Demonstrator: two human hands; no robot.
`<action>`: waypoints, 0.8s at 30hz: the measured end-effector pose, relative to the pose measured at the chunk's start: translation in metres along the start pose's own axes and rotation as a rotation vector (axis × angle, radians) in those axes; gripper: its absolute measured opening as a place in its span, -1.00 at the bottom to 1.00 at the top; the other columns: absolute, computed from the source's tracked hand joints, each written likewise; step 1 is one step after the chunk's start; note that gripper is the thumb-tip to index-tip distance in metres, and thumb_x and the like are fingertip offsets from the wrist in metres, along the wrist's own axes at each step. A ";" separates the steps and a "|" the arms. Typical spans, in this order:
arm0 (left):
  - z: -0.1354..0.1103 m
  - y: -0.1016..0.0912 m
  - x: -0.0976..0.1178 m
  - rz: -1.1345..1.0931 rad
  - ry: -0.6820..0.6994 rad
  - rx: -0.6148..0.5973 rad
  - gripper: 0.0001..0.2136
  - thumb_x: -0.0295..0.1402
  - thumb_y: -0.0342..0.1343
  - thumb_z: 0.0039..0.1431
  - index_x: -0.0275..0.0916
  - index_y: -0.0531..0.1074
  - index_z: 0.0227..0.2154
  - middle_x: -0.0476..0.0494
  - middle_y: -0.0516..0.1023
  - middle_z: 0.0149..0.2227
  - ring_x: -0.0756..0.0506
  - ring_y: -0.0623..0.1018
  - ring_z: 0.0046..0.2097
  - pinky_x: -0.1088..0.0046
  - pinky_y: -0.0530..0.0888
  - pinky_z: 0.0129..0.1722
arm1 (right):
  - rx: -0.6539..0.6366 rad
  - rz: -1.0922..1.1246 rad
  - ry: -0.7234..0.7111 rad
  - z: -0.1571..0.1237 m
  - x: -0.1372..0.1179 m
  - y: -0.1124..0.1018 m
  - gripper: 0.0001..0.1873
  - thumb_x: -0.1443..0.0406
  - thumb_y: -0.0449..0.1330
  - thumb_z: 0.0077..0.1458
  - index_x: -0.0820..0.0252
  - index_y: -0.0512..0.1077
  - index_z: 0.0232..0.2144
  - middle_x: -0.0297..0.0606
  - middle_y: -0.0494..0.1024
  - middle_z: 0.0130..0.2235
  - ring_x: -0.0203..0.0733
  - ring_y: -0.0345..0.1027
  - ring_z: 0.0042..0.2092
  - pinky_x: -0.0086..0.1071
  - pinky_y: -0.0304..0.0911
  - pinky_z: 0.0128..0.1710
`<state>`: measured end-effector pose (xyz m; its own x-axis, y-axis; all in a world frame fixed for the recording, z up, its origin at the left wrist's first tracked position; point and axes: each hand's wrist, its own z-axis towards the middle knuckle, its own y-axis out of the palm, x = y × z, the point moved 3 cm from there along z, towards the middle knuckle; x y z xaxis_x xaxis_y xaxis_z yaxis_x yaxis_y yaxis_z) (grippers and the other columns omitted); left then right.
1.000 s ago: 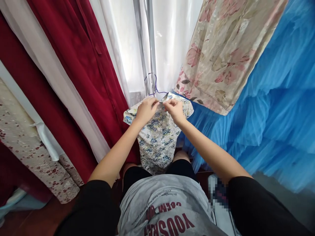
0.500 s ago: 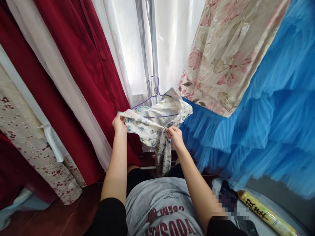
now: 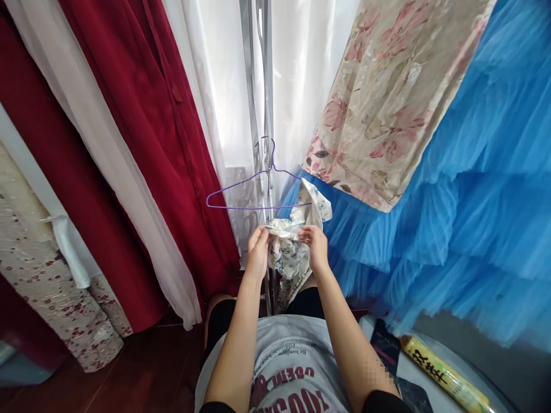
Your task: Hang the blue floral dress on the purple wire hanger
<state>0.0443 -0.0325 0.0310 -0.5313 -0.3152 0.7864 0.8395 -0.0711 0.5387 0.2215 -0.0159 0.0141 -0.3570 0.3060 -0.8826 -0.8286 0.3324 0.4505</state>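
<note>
A purple wire hanger (image 3: 238, 207) hangs by its hook on a grey metal stand in front of me. A small white garment with a blue floral print (image 3: 289, 258) drapes over the hanger's right end, while the left end is bare. My left hand (image 3: 258, 248) pinches the garment's left edge just below the hanger's bottom bar. With bent fingers my right hand (image 3: 314, 248) grips the cloth a little further right. The lower part of the garment bunches between both hands and trails toward my lap.
Dark red drapes (image 3: 172, 143) hang at left beside floral fabric (image 3: 64, 327). A beige pink-flowered cloth (image 3: 379, 109) and blue ruffled tulle (image 3: 387, 241) hang at right. A yellow package (image 3: 445, 373) lies at lower right.
The garment's left side has come off the hanger's left end, baring it. My left hand has moved right and slightly down, close to my right hand.
</note>
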 end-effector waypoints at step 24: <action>0.027 -0.123 0.018 1.431 0.167 -0.842 -0.64 0.02 0.22 0.16 -0.19 0.60 -0.47 -0.12 0.63 -0.37 -0.17 0.58 -0.20 0.24 0.35 0.10 | -0.742 -0.335 0.105 -0.054 -0.125 -0.016 -0.69 0.12 0.46 -0.05 0.22 0.53 -0.39 -0.35 0.51 -0.47 -0.26 0.33 -0.46 -0.40 0.23 -0.43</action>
<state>-0.0720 -0.0039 -0.0131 0.6388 -0.6577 0.3992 0.4564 -0.0938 -0.8848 0.2556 -0.1074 0.1097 -0.0483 0.1978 -0.9791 -0.9548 -0.2970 -0.0129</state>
